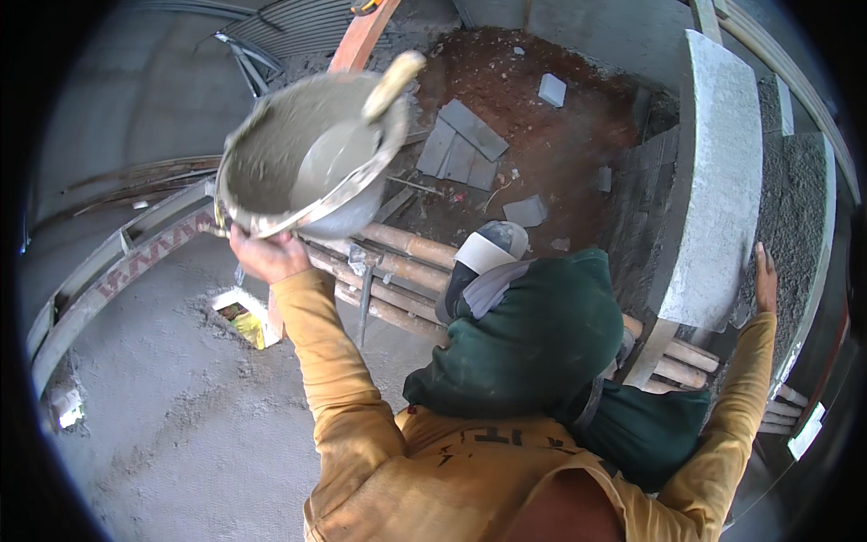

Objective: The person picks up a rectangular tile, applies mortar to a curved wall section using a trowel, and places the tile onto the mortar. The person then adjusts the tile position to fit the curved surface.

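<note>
My left hand [266, 255] is closed on the lower rim of a mortar bucket [257, 154], raised and tilted at the upper left. It has wet grey mortar inside, and a wooden-handled tool [393, 83] rests in it. At the right, my right hand [765, 275] has its fingers stretched out against a rough grey concrete surface [795, 208], beside a pale, smoother panel [709, 181]. Below, my green-clad leg [524, 343] and a shoe with a white band [488, 248] are between my arms.
Round poles [406, 266] run beneath me. Beyond them lies reddish dirt [578, 135] with broken grey slabs [456, 144]. A curved-looking beam [122, 271], a rough grey surface [163, 397] with a small opening [248, 321], and corrugated sheets [316, 27] are at the left and top.
</note>
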Tool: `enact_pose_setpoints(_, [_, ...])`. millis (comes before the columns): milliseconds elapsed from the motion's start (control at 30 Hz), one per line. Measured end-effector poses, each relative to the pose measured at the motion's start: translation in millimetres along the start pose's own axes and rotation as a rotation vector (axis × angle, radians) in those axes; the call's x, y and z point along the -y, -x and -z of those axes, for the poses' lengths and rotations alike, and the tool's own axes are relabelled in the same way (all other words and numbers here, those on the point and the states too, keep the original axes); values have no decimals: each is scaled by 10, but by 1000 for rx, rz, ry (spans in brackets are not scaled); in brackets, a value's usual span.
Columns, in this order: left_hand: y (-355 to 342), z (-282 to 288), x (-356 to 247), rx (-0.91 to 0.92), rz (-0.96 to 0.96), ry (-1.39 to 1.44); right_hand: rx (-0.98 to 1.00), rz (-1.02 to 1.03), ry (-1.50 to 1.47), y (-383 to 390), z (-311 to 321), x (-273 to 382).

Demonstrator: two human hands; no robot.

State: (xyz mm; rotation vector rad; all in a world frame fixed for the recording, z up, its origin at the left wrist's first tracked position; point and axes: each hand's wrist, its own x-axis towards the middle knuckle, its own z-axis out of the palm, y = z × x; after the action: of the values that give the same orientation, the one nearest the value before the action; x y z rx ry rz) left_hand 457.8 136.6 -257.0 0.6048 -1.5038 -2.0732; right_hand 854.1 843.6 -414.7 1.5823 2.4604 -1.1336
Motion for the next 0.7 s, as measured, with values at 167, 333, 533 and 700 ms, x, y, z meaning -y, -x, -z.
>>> enact_pose_setpoints(167, [-517, 1118, 168, -478, -84, -111, 72, -138, -269, 64, -85, -248])
enact_pose_setpoints(333, [-798, 2174, 381, -610, -6, -143, 61, -218, -301, 85, -140, -298])
enact_pose_setpoints(533, [-503, 2806, 277, -527, 140, -509, 150, -163, -472, 211, -344, -167])
enact_pose_setpoints(700, [-183, 2827, 330, -434, 218, -822, 19, -343, -349, 379, -397, -25])
